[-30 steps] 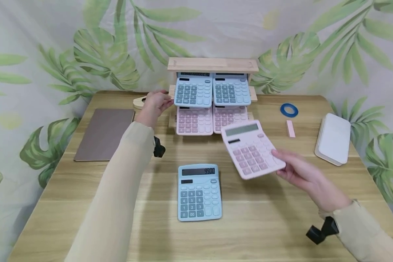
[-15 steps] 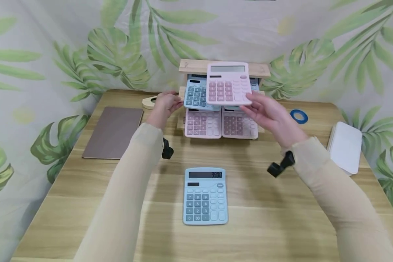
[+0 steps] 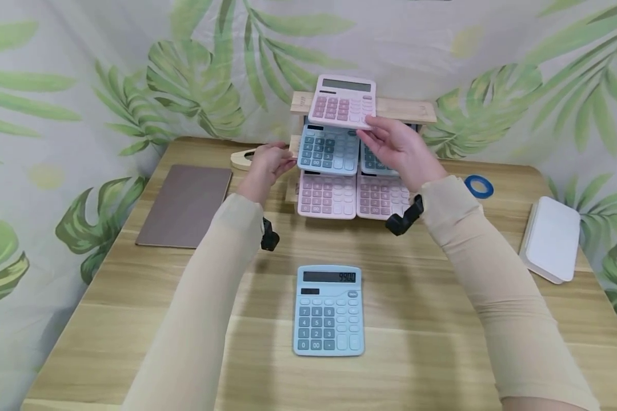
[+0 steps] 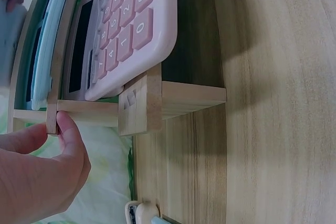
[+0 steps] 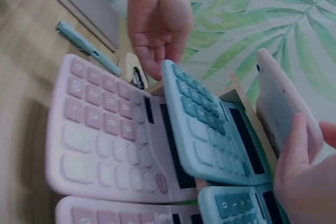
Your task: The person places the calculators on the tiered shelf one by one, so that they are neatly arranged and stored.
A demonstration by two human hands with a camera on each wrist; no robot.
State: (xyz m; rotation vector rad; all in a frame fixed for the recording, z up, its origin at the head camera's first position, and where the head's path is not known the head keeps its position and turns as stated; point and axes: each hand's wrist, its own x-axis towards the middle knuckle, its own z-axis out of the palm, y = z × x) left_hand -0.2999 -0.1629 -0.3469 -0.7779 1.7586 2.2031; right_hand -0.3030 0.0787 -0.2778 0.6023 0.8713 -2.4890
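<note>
My right hand [image 3: 398, 149] holds a pink calculator [image 3: 345, 103] by its lower right corner, above the top board of a wooden rack [image 3: 406, 109]. In the right wrist view, that calculator [image 5: 281, 95] is tilted, its back showing. My left hand [image 3: 268, 166] pinches the left end of the rack's middle board [image 4: 54, 114] between thumb and finger. Two blue calculators [image 3: 329, 149] lie side by side on the middle level, the right one partly hidden by my right hand. Two pink calculators [image 3: 326, 197] sit below them. Another blue calculator [image 3: 329, 311], reading 9900, lies on the table.
A brown notebook [image 3: 185, 205] lies at the left. A cream-coloured object with a dark slot [image 3: 240, 160] is behind my left hand, with a light blue pen-shaped item [image 5: 88, 47] nearby. At the right are a blue ring of tape [image 3: 479, 186] and a white case [image 3: 552, 240].
My right hand has carried the pink calculator from above the table's right side, up and left, over the rack's top board. My left hand keeps its place at the rack.
</note>
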